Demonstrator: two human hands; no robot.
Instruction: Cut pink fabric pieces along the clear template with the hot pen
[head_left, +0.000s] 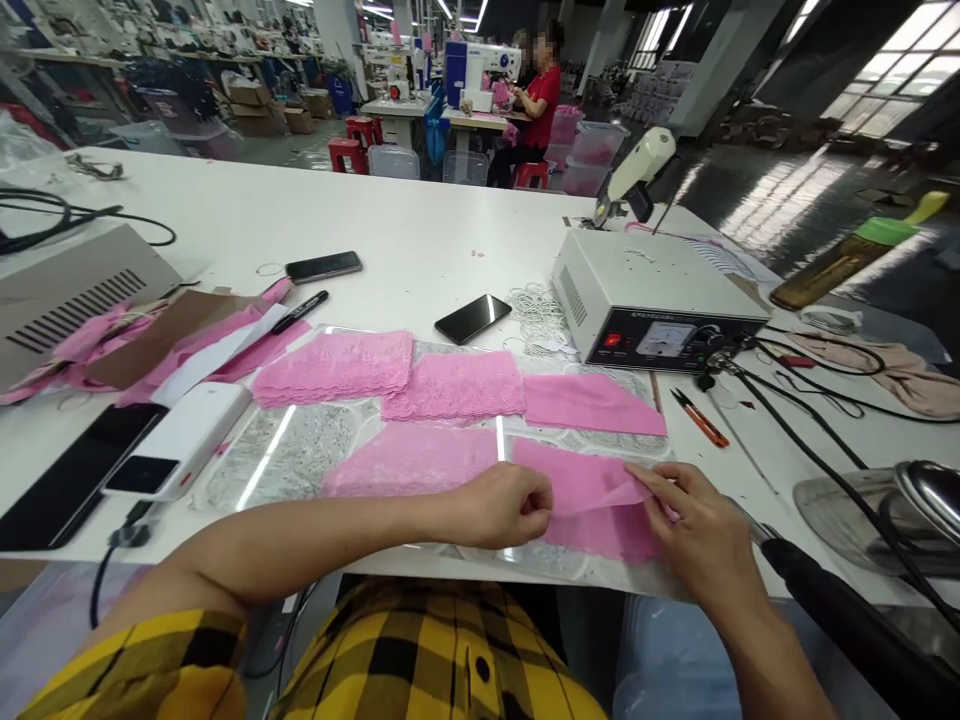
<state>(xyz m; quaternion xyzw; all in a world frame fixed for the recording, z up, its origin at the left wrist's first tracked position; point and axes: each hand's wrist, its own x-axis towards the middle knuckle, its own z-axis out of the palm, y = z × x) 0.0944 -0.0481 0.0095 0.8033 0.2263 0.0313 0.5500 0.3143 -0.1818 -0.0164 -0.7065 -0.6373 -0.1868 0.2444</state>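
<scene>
My right hand [694,525] pinches a corner of a thin pink fabric piece [592,495] at the table's front edge. Over the left end of that piece, my left hand [510,507] is closed with curled fingers, seeming to grip its edge; the fingertips are partly hidden. A sheer pink lace piece [427,455] lies flat beneath and beyond my left forearm. Behind are two stacks of scalloped pink lace, a left stack [337,365] and a middle stack [457,385], beside a plain pink stack [589,402]. Close by my right wrist is a black-handled tool [840,590] with a metal tip.
A grey power box [660,290] with a dial stands at the right, trailing cables. Orange snips [701,418] lie before it. Two phones, one a black phone [472,319], rest farther back. At left are a white power bank [180,440] and fabric scraps. A co-worker [544,100] sits beyond.
</scene>
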